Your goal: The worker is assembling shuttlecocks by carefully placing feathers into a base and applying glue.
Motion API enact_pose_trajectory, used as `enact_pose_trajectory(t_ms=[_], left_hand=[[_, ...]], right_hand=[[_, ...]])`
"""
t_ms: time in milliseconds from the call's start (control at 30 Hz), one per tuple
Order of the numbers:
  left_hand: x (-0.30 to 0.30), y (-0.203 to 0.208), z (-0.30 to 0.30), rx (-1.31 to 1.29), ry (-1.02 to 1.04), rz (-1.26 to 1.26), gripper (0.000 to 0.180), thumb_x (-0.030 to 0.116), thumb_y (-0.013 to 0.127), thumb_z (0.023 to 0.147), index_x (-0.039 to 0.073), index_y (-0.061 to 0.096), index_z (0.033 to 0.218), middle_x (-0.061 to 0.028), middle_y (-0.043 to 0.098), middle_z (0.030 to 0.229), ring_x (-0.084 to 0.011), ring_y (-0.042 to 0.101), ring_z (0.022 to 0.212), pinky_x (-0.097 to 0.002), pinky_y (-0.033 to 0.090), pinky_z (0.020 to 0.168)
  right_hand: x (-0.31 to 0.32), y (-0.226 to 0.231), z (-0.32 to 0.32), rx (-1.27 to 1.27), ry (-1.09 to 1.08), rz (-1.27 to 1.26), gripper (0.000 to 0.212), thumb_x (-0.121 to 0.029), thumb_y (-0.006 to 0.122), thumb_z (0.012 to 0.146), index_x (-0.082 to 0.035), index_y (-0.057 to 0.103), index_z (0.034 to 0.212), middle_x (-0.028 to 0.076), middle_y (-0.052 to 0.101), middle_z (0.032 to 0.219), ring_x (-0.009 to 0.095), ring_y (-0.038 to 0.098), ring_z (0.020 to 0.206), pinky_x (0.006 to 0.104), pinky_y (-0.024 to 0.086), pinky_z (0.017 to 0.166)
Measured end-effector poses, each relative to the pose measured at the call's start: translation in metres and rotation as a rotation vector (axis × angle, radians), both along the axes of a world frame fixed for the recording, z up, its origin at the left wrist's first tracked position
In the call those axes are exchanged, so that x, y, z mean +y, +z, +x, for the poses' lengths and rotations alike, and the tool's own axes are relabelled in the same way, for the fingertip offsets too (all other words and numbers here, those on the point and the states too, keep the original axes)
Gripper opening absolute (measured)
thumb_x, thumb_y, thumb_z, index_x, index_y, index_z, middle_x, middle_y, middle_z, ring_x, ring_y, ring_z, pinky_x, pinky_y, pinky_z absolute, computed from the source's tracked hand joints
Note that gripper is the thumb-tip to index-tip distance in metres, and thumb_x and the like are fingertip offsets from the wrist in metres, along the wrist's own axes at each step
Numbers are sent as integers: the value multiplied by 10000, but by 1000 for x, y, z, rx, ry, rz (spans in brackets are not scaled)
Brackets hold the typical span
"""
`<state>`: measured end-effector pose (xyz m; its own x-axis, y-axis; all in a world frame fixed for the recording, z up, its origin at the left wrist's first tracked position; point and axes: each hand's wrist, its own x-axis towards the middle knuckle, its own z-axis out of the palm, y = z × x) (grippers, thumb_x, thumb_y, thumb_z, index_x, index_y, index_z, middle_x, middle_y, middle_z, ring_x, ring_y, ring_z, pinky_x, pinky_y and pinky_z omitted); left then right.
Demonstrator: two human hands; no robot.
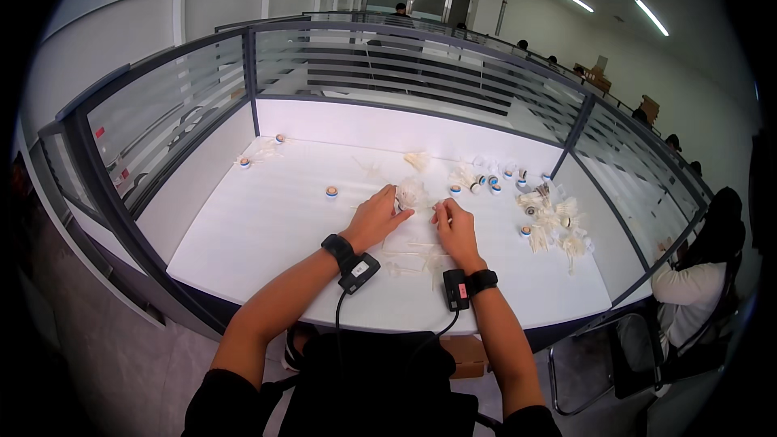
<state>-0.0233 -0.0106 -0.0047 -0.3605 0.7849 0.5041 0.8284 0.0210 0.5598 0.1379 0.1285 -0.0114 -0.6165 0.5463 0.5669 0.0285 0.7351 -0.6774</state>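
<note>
My left hand (pixel 376 217) is closed around the side of a whitish, frilly, flower-like bundle (pixel 412 192), near the middle of the white table. Its lower part is hidden by my fingers. Just to the right, my right hand (pixel 456 232) is pinched, fingertips together; whatever they hold is too small to make out. Thin pale sticks (pixel 417 255) lie on the table between my wrists. A small round blue-and-white pot with a brownish top (pixel 332 193) stands to the left of my left hand.
Several similar pots (pixel 495 188) stand beyond my right hand. A heap of cream frilly pieces (pixel 554 218) covers the table's right side. Two more pots (pixel 245 163) sit far left. Partition panels (pixel 388 73) enclose the table, and a seated person (pixel 704 283) is at the right.
</note>
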Motion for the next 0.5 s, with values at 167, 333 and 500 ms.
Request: enact_pose_trajectory(t_ms=[167,333,500], left_hand=[[-2,1,1,10,-13,6,451,400,675,946,-18,529,1031,-141,586,909,-312,637,790,-422,530,715],[-1,1,1,17,-2,-12,442,396,672,948,-14,532,1034,-141,590,909,-307,640,778,-421,531,706],[-2,2,2,17,-7,-2,442,397,678,945,-11,531,1034,-138,600,907,-306,646,776,-419,532,700]], right_hand=[[1,-2,-2,25,-1,-1,226,-154,545,1016,23,637,910,155,688,697,273,687,621,359,512,606],[4,-4,-2,26,1,5,226,-151,543,1014,22,642,906,151,683,685,267,685,613,354,513,606],[3,-4,-2,32,4,11,224,-148,545,1013,21,643,905,147,681,679,259,685,611,353,514,605]])
